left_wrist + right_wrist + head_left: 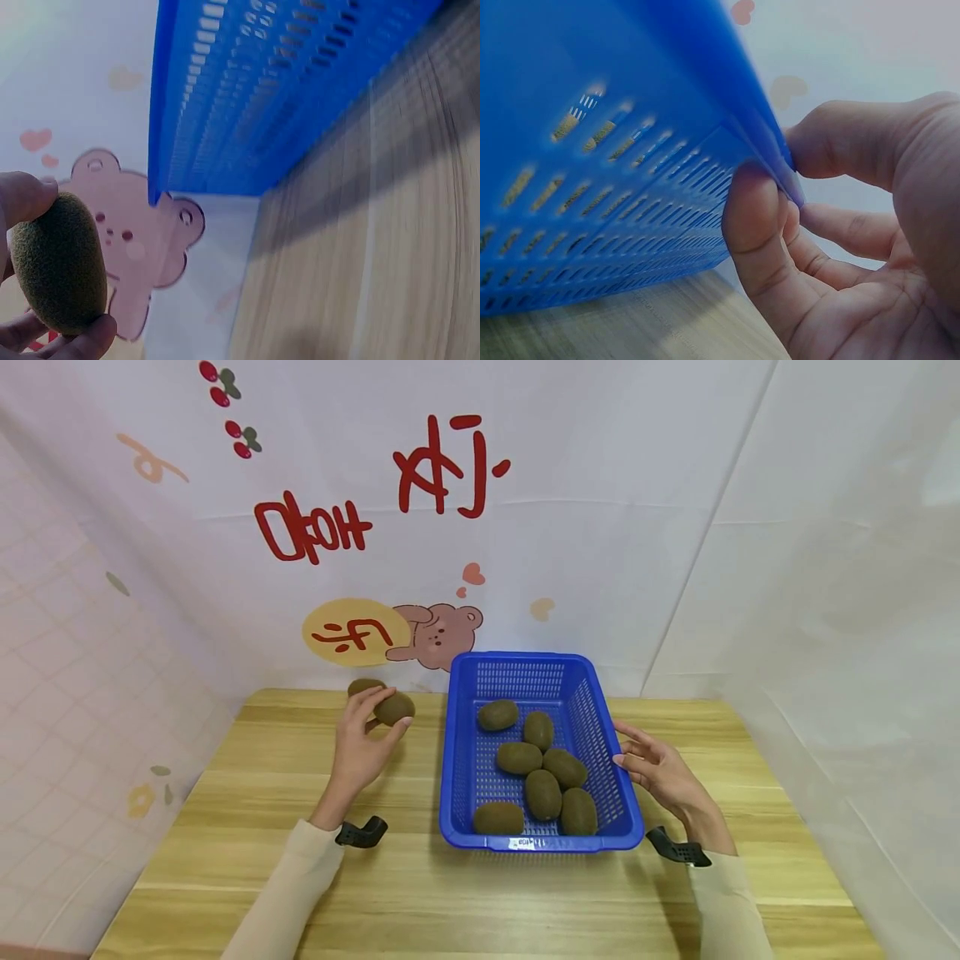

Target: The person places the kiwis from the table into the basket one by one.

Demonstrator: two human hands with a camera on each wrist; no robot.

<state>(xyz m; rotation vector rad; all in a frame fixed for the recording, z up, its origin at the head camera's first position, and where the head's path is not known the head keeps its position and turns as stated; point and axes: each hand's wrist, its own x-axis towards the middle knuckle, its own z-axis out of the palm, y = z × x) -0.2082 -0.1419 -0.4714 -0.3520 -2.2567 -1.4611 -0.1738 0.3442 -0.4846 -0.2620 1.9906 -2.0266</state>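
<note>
A brown fuzzy kiwi [395, 708] is pinched between the thumb and fingers of my left hand [362, 747], left of the basket. The left wrist view shows the same kiwi [60, 262] held at its two ends, apart from the basket wall. Behind those fingers a second kiwi [365, 684] is partly hidden. My right hand [663, 770] grips the right rim of a blue plastic basket [447, 752]. In the right wrist view, thumb and fingers take the basket rim [769, 139] from both sides. Several kiwis [519, 758] lie loose inside the basket.
The basket stands on a light wooden table [405, 893]. A white printed cloth [585, 510] with red characters and a pink bear hangs behind the table's back edge. Cloth also covers the left and right sides.
</note>
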